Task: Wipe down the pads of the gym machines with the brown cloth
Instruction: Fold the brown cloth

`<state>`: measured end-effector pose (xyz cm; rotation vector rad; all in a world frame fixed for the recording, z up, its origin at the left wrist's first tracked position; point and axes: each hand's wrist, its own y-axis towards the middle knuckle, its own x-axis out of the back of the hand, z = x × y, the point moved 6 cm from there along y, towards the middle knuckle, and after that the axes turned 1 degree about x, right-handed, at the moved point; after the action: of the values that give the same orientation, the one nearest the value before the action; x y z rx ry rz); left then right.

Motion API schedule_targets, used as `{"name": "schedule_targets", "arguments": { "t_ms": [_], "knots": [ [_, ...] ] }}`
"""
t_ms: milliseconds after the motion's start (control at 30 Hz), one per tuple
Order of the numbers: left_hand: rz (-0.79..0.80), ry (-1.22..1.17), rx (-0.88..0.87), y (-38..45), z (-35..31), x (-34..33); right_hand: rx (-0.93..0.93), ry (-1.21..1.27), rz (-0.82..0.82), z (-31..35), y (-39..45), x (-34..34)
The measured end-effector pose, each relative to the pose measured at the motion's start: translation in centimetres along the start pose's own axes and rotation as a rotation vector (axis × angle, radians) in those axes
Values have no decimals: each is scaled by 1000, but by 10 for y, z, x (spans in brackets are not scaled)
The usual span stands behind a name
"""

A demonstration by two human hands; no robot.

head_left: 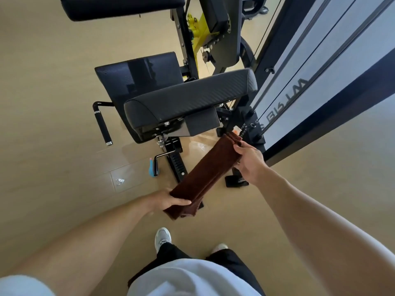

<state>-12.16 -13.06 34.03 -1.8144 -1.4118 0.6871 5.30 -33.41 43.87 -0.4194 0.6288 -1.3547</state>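
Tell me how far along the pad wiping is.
No pad visibly looks wiped. In hand: the brown cloth, folded long, held between left hand and right hand, off the machine. Left: the near pad, the seat pad and the top pad.

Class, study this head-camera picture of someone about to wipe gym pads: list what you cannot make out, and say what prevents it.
1. Upper pad, head view: cut off by the top edge.
2. Blue object on the floor: half hidden behind a black crank handle, unidentifiable.
3. Lettering on the machine's panel: partly blocked by frame and cables, unreadable.
4. Brown cloth: its ends are covered by the left hand and right hand.
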Motion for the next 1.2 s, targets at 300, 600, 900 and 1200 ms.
{"name": "schedule_targets", "arguments": {
  "t_ms": [300,600,900,1200],
  "knots": [
    [-236,-512,102,22,15,3,-223,-313,1,-47,45,65],
    [-693,-697,205,69,35,-30,-247,-903,110,-106,106,120],
    [-957,-562,152,162,88,5,-120,-1031,11,-172,196,101],
    [-1011,-540,114,244,139,45,-188,-538,-21,-256,295,49]
  ]
}}
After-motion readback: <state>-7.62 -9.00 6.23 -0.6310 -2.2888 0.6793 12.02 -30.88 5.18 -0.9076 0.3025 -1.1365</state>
